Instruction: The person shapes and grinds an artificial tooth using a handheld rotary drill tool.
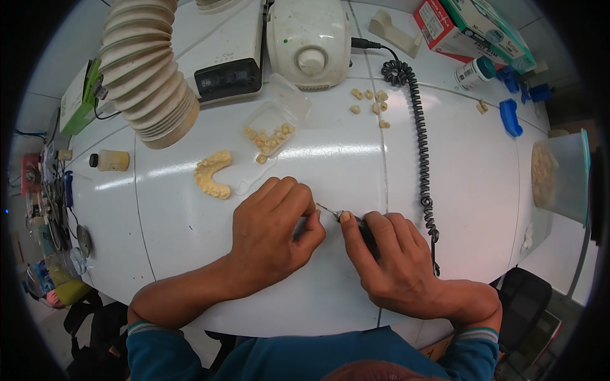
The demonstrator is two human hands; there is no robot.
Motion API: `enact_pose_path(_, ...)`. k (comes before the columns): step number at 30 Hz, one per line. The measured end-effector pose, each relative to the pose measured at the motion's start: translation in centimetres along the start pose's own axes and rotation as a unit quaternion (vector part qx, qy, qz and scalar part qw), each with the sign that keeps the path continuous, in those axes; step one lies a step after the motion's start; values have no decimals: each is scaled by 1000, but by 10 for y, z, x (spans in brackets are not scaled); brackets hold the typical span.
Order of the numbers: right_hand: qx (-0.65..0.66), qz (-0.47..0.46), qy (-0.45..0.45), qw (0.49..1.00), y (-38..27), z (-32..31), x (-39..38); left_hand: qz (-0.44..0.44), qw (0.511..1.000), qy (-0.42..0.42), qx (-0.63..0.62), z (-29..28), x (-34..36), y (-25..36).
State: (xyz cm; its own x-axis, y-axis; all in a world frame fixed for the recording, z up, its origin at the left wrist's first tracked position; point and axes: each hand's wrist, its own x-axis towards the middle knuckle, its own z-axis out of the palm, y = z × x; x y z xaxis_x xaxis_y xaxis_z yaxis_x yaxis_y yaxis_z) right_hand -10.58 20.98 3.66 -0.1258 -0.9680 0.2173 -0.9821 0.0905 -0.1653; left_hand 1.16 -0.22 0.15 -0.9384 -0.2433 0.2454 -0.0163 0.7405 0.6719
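My left hand point(273, 222) is closed in a pinch. Between its thumb and forefinger a small tooth-coloured piece point(318, 207) just shows, mostly hidden by the fingers. My right hand point(397, 260) grips a dark rotary handpiece point(367, 236) like a pen. Its thin metal bur point(326, 209) points left and meets or nearly meets the small piece. A cream plaster dental cast point(212, 174), shaped like an arch, lies to the left beyond my left hand. Behind the hands stands a lidded clear plastic box point(278, 117) with several tooth-coloured crowns inside, and one crown point(262, 159) lies beside it.
More loose crowns point(381, 96) are scattered at the back. A white control unit point(308, 44) feeds a coiled black cord point(420, 140) down the right side. A ribbed suction hose point(143, 70) hangs at left near a small bottle point(111, 160). A clear tub point(559, 174) stands far right.
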Motion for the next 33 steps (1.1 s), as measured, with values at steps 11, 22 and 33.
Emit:
enact_pose_path(11, 11, 4, -7, 1000, 1, -1, -1, -2, 1000, -1, -5, 1, 0, 0)
enact_pose_path(22, -7, 0, 0, 1000, 2, 1, 2, 0, 1000, 5, 1, -1, 1, -1)
enact_pose_path(33, -14, 109, 99, 989, 34, 15, -1, -37, 996, 15, -86, -2, -5, -2)
